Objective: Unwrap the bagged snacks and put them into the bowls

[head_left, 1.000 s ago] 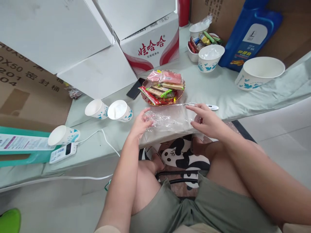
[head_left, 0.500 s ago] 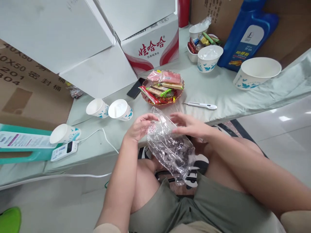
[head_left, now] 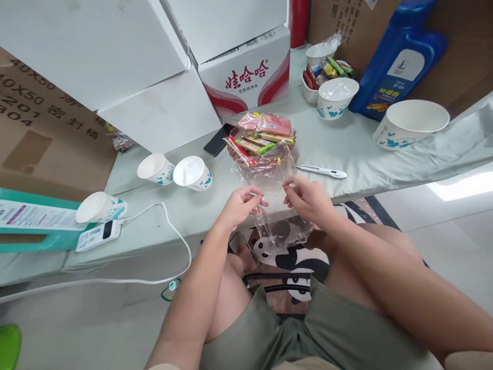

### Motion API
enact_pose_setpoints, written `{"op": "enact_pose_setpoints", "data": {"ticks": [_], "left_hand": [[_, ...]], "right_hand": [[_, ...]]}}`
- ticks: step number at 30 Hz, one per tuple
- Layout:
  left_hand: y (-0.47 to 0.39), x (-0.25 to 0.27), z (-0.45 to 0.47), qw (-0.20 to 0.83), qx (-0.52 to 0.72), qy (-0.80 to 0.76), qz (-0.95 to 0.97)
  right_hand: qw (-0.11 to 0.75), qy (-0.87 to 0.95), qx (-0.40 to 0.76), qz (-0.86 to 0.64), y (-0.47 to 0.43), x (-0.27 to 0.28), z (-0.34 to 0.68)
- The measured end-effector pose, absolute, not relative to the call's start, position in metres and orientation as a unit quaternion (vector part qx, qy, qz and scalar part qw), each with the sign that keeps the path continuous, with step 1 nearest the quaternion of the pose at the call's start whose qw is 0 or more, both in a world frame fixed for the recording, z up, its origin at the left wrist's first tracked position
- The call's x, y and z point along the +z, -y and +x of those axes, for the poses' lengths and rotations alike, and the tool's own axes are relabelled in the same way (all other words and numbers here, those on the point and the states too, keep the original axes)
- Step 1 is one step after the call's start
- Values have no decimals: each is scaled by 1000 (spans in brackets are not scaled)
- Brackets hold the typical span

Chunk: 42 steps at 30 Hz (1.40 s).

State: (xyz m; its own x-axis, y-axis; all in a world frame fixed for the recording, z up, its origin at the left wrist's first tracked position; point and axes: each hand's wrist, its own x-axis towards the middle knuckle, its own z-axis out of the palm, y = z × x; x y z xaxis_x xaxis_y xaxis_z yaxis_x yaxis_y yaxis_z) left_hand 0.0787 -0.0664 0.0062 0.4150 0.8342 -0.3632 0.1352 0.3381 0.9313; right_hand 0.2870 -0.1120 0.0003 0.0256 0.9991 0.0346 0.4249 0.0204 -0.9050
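Note:
A clear plastic bag [head_left: 272, 177] stretches between my two hands at the table's front edge. Its upper part lies over the near side of the snack bowl, and its lower end hangs above my lap. My left hand [head_left: 242, 206] pinches the bag's left side, and my right hand [head_left: 308, 199] pinches its right side. Just beyond the bag, wrapped snacks [head_left: 265, 134] are heaped in the gold-rimmed bowl [head_left: 293, 141]. A white utility knife [head_left: 323, 171] lies on the cloth close to my right hand.
Paper cups [head_left: 192, 173] stand on the left with a white power strip [head_left: 98, 236] and its cable. A dark phone [head_left: 219, 140] lies behind the bowl. White boxes [head_left: 246, 77] line the back. A blue jug [head_left: 398, 61] and large paper cup [head_left: 411, 123] stand right.
The plastic bag has risen and spread out, its top now over the bowl's near edge. My left hand has moved right and slightly down; both hands now pinch the plastic.

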Motion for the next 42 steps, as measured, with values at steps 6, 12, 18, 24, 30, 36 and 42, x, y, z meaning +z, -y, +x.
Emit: {"op": "enact_pose_setpoints", "data": {"ticks": [6,12,18,24,30,36,42], "left_hand": [[55,6,76,663,306,-452,512],[47,9,69,697,366,-404,466],[43,7,68,684,341,-449,462],[40,-3,69,535,384,-520,544],[43,0,67,556,400,-447,575],[48,8,68,682,438,-391,436],[53,10,73,747,286,-419,429]], "right_hand": [[460,530,493,-513,109,-5,301],[543,501,459,-494,101,-3,305],[528,491,419,-552,102,4,307],[479,490,449,-574,102,-3,308],[459,449,463,-611,101,-10,305],[477,427,539,-547,101,-4,297],[560,320,613,-456,102,7,292]]}}
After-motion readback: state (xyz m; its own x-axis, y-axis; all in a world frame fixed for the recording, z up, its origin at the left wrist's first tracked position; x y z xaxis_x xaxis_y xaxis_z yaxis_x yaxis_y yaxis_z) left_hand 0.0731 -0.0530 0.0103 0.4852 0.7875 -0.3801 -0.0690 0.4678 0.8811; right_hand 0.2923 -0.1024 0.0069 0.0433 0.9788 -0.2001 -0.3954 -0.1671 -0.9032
